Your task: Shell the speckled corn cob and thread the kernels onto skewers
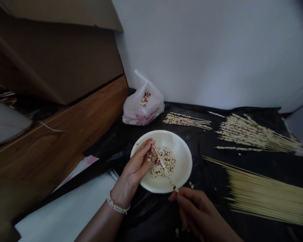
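Observation:
A thin bamboo skewer slants across the white bowl, with pale and dark-red kernels threaded along its lower part. My left hand, wearing a beaded bracelet, is over the bowl's left side. Its fingertips close at the skewer's upper end, and a few loose kernels lie in its palm. At the bowl's near right rim, my right hand pinches the skewer's lower end beside the threaded kernels. Loose cream and red kernels, which look like corn, cover the bowl's bottom.
Behind the bowl stands a plastic bag of kernels. Threaded skewers lie in a small bundle and a larger pile. Bare skewers spread at right on black plastic sheeting. A cardboard box stands left.

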`<state>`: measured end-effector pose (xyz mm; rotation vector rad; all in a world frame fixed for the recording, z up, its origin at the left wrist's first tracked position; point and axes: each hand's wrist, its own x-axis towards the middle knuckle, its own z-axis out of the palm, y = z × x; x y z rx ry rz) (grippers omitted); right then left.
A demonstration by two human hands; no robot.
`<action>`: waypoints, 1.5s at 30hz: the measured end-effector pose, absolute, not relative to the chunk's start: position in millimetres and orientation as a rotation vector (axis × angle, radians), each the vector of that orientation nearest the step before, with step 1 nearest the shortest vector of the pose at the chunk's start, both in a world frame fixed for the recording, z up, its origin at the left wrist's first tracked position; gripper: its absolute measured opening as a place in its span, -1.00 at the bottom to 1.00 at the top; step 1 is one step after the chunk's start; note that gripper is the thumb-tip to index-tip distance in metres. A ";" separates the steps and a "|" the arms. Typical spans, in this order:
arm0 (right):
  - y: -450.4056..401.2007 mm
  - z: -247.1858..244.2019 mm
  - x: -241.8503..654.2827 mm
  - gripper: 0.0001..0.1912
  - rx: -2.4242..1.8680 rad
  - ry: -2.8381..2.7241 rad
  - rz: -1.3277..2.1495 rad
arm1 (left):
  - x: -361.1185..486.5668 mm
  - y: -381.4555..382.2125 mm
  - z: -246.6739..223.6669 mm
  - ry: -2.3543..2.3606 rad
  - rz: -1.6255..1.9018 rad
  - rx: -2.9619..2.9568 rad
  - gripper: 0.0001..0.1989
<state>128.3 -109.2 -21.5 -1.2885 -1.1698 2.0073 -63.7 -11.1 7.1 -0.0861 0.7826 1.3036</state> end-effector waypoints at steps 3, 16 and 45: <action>-110.4 -22.2 128.9 -0.39 -1.270 -1.177 2.011 | -62.3 -11.5 10.3 0.814 1.301 -0.111 -0.75; -112.6 -26.1 130.9 -0.41 -1.248 -1.108 2.056 | -62.7 -11.0 10.1 0.805 1.282 -0.056 -0.84; -112.6 -21.5 127.2 -0.44 -1.239 -1.256 1.920 | -57.7 -16.7 7.0 0.946 1.193 0.364 -0.88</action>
